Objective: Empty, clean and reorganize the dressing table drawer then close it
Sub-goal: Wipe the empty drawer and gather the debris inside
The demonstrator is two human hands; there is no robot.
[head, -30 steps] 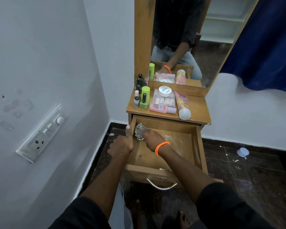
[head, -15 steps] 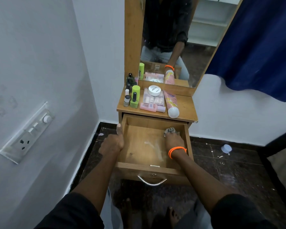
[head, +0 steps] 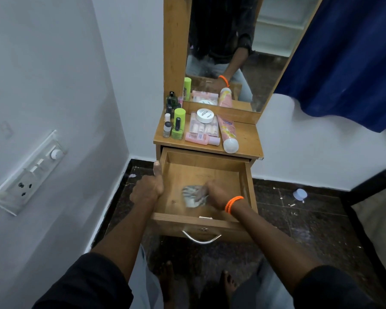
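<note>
The drawer (head: 210,172) of the dressing table stands pulled out below the wooden counter (head: 246,139), its metal handle (head: 201,239) facing the person. The left hand (head: 148,188) grips the drawer's left side wall, fingers curled outside it and the thumb lying straight along the top edge. The right hand (head: 216,194), with an orange band (head: 233,203) at the wrist, is inside the drawer and presses a crumpled pale cloth (head: 193,196) against the wooden bottom, left of the middle; the fingers are bunched on the cloth, which is blurred. A small light scrap (head: 206,217) lies on the drawer floor by the front panel. The toiletries sit on the counter above: 1 tall green bottle (head: 179,118), a green nail polish bottle (head: 177,130) in front of it, a dark green bottle (head: 171,99) by the mirror frame, small clear bottles (head: 167,128) at the left edge, a clear box of small vials (head: 203,128) with a round white jar (head: 205,115) on top, a pink bottle (head: 201,139) lying in front of the box, and a pink tube (head: 228,136) lying on its side with its white cap toward the drawer. The mirror (head: 232,41) reflects the person's arm. A switch panel (head: 29,172) hangs on the left wall, a blue curtain (head: 348,52) at the right, and a small pale lid (head: 300,194) rests on the dark floor.
</note>
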